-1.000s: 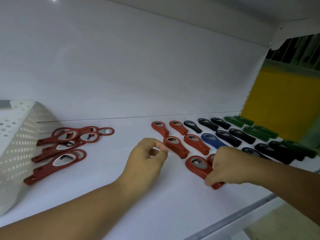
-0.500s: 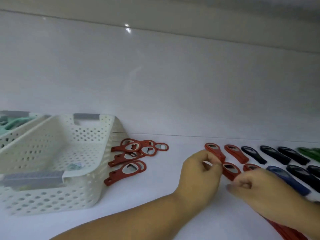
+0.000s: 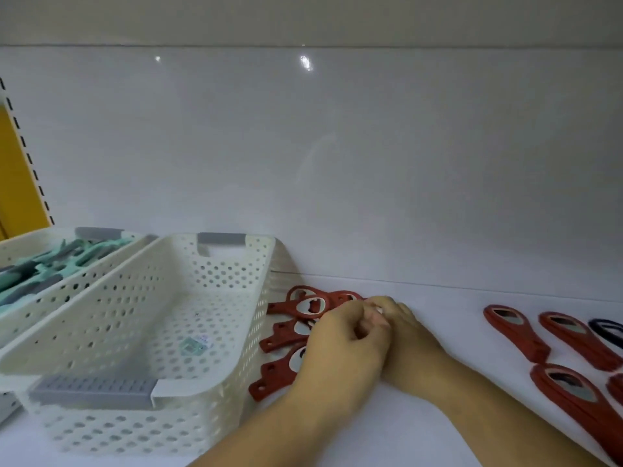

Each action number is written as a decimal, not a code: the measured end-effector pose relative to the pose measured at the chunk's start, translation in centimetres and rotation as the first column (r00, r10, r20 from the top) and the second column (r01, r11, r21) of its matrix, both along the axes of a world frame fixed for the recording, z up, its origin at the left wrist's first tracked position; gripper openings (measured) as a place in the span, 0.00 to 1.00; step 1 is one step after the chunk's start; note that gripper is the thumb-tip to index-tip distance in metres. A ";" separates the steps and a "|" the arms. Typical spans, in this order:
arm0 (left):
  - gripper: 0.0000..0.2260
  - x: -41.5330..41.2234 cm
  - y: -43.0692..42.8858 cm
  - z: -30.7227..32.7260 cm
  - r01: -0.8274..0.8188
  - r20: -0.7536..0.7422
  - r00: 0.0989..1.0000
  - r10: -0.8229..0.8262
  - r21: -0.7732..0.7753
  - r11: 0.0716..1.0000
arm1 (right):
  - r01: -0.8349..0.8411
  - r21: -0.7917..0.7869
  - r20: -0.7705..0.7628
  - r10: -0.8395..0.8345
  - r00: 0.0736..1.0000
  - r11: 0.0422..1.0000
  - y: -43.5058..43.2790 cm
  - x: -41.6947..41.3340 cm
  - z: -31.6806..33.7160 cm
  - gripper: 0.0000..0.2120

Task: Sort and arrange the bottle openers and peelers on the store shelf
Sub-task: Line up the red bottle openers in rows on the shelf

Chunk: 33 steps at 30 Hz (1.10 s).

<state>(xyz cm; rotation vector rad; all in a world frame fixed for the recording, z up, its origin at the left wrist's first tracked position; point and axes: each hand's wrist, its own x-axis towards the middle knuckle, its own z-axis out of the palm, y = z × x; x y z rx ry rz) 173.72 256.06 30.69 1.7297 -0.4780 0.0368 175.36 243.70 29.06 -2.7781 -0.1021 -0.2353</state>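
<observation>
A loose pile of red ring-headed bottle openers [image 3: 305, 306] lies on the white shelf right beside an empty white perforated basket [image 3: 236, 365]. My left hand [image 3: 340, 348] sits over the pile with curled fingers and hides several openers. My right hand [image 3: 411, 338] is pressed against it from the right, its fingertips at the pile's far side. What either hand holds is hidden. Flat red openers [image 3: 515, 332] lie in rows at the right, with another stack [image 3: 569, 392] nearer me and a dark opener [image 3: 606, 328] at the frame edge.
A second white basket [image 3: 20, 318] at the far left holds several teal and grey peelers [image 3: 43, 271]. The white back wall [image 3: 337, 163] closes the shelf behind. A yellow panel with a slotted upright [image 3: 17, 170] stands at the left end.
Both hands moved left from the rows of flat red openers to the ring-headed pile by the basket. My view swung left, so the two baskets show fully.
</observation>
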 end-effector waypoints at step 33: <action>0.16 0.1 1.2 1.1 -0.121 -0.389 0.921 -0.008 -0.305 0.945 | 0.258 0.096 0.026 -0.262 0.965 0.961 -1.6 0.6 -0.1 0.17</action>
